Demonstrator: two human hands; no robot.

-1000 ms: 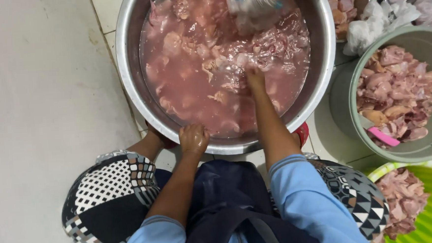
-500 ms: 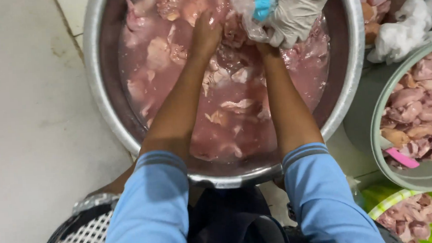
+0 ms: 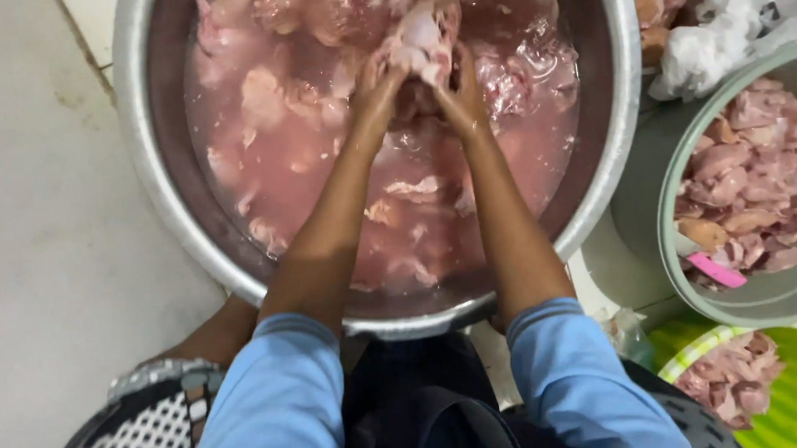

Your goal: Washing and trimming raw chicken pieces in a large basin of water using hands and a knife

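Note:
A big steel basin [image 3: 145, 164] on the floor holds pink, cloudy water with several raw chicken pieces in it. Both my arms, in blue sleeves, reach into it. My left hand [image 3: 378, 89] and my right hand [image 3: 460, 93] are closed together around one raw chicken piece [image 3: 425, 33], lifted just above the water near the basin's far side. More chicken lies submerged around and below my wrists.
A grey-green bowl [image 3: 682, 255] of cut chicken with a pink object in it stands to the right. A green basket [image 3: 794, 394] with more chicken sits at lower right. White plastic bags [image 3: 724, 25] lie at upper right. Tiled floor [image 3: 35, 225] lies to the left.
My left hand left the basin's near rim and reached into the water. Both hands have come together on a chicken piece. Another person's gloved hand at the far side is gone from view.

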